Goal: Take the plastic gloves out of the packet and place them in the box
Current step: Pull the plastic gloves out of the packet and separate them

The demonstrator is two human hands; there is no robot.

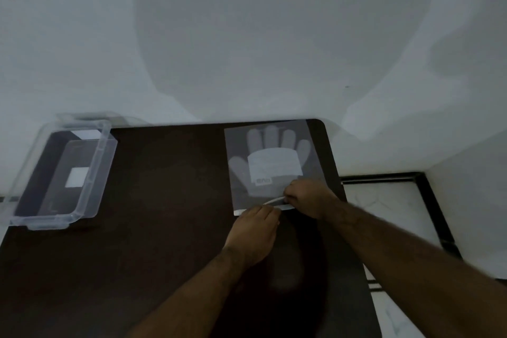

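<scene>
Dim lighting, dark brown worktop (153,228) against a white wall (247,35). Flat translucent packet (271,162) lies on the worktop's far right part, near the rounded corner. Plastic gloves (274,143) are still inside, showing as a pale hand shape with fingers pointing toward the wall. A white label card sits over the palm area; its small print is too blurred to read. A short dark tag below it carries pale letters, maybe "ena", not certain.

Both hands are at the packet's near edge. Left hand (253,230) pinches the near lip of the opening, fingers curled down onto it. Right hand (307,197) is clenched on the upper lip just beyond, so the mouth bows open in a narrow arc between the two hands. Forearms bare.

Clear plastic box (59,173) stands open at the worktop's far left, well apart from the packet, overhanging the left edge slightly. A white square sticker on its base, no legible writing. Tiled floor (384,200) visible at right.
</scene>
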